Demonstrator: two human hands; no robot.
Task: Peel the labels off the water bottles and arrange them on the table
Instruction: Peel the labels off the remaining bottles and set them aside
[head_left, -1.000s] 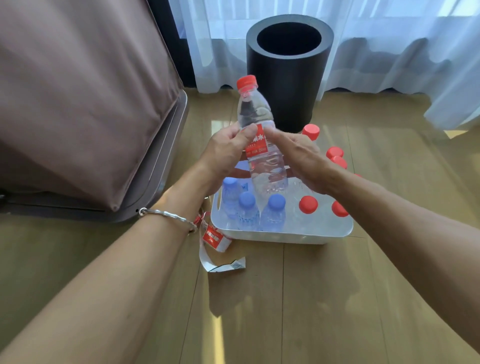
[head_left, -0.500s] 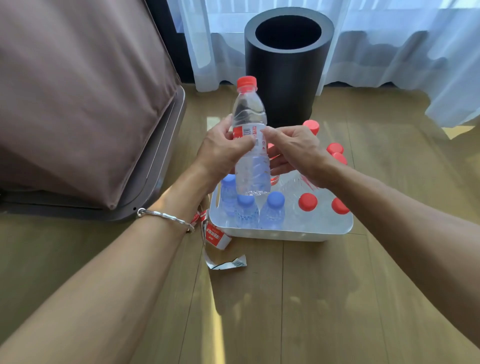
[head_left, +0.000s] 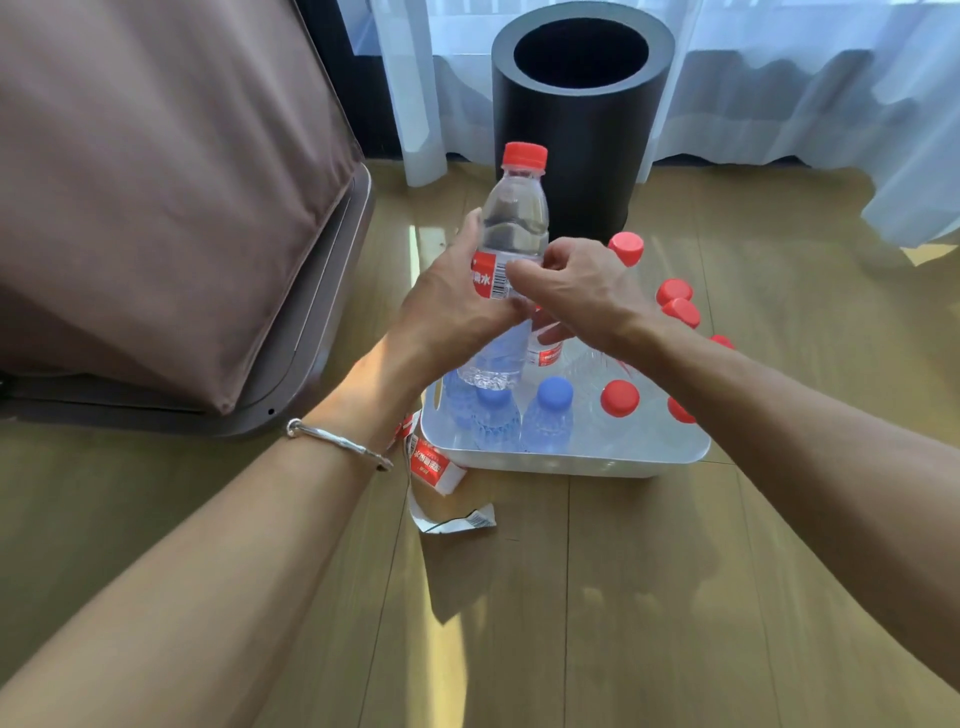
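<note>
The left hand (head_left: 447, 306) grips the red-capped water bottle (head_left: 514, 218) nearly upright above the white tub (head_left: 571, 460), with its fingers curled round the bottle's middle. The right hand (head_left: 576, 291), at 3 o'clock of the bottle, pinches the red label (head_left: 485, 275) at its barcode edge. The tub holds blue-capped bottles (head_left: 555, 395) and red-capped bottles (head_left: 619, 398). Peeled labels (head_left: 434, 467) lie on the surface (head_left: 519, 597) at 8 o'clock of the tub. A black cylindrical bin (head_left: 571, 130) stands at 12 o'clock.
</note>
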